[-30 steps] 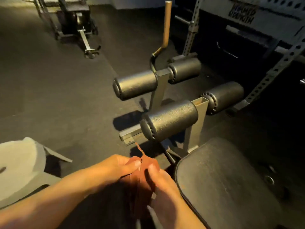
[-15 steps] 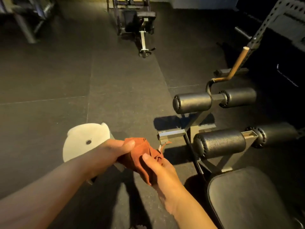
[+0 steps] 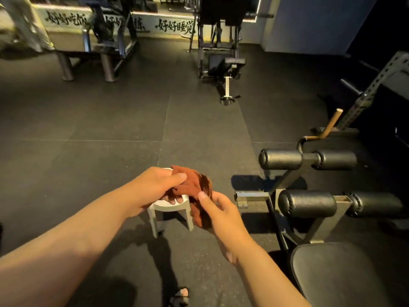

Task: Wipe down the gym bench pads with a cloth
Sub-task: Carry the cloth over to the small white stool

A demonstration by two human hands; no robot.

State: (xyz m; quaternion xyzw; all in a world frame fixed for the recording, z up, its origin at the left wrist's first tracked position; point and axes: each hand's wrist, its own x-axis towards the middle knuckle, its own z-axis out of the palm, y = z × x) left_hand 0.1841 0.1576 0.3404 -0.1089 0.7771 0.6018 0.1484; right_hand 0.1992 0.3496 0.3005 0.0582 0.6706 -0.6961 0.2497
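A: Where is the cloth to be found?

B: The rust-red cloth (image 3: 191, 185) is held bunched in the air between both hands, above a small white stool (image 3: 169, 210). It is kept left of the bench and apart from every pad.

A: How is it gripped by the left hand?

B: The upper part is clasped by the left hand (image 3: 155, 185). The thumb is laid across the top of the fabric and the fingers are curled beneath, their tips being seen under the cloth.

A: And by the right hand?

B: The hanging lower fold is pinched by the right hand (image 3: 219, 210). The thumb is pressed flat on the front, while the other fingers are wrapped behind and are mostly hidden.

A: What can be said of the bench?

B: The black seat pad (image 3: 338, 275) is seen at the lower right. Beyond it, four black roller pads are carried on a grey metal frame (image 3: 254, 196): a near pair (image 3: 307, 203) and a far pair (image 3: 281, 159).

A: What else is shown?

B: An orange-brown handle (image 3: 329, 127) is raised behind the far rollers, beside a perforated steel upright (image 3: 371, 91). The dark rubber floor (image 3: 88, 129) is crossed by thin seams, and a sandalled foot (image 3: 181, 294) is seen at the bottom edge. Another machine (image 3: 221, 63) is stood at the back, below a pale wall band marked with black brush lettering (image 3: 174, 26)
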